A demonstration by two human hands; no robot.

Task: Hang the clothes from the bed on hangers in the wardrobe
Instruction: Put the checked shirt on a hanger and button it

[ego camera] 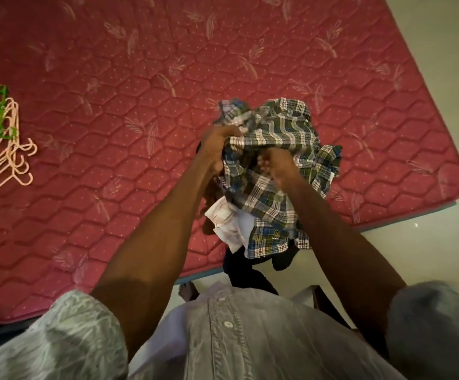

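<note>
A crumpled plaid shirt (280,149) in green, blue and white is lifted above the red quilted mattress (140,91). My left hand (217,146) grips its bunched upper edge. My right hand (276,165) pinches the fabric just to the right, fingers curled into the folds. Under the shirt hang a white garment (231,223) and a dark garment (250,270), which droops past the mattress edge. A bundle of pink and green hangers (6,149) lies on the mattress at the far left. The wardrobe is out of view.
The mattress corner (453,171) is at the right, with pale floor (428,242) beyond it. A bare foot (187,290) stands on the floor by the mattress's near edge. My pale button shirt fills the bottom of the view.
</note>
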